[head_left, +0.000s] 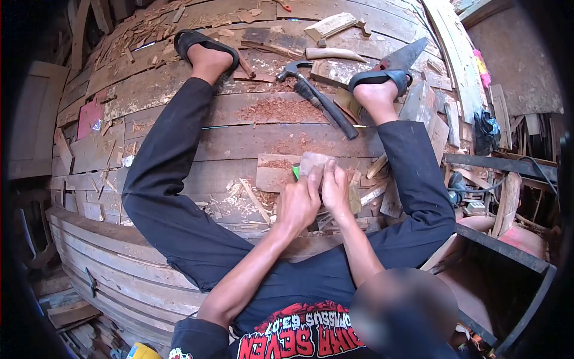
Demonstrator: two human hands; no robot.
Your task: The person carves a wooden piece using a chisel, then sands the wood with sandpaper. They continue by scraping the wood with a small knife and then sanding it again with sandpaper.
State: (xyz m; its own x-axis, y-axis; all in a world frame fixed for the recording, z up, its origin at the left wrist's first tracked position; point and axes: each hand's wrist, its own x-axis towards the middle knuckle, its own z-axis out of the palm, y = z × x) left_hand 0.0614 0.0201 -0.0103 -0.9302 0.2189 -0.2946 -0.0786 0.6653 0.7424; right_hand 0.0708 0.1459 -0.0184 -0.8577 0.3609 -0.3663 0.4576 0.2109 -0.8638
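Note:
Between my legs, my left hand and my right hand are close together. The fingers of both are closed on a small, flat, pale brown piece of wood, whose upper end shows beyond the fingertips. A bit of something bright green shows beside my left fingers; its kind is hidden. Just beyond the hands, reddish shavings lie on the planks. A flat board lies to the left of the hands.
A claw hammer lies ahead on the plank floor. A handsaw lies beside my right foot. Farther off are a curved wooden piece and wood blocks. A dark-framed box stands at right.

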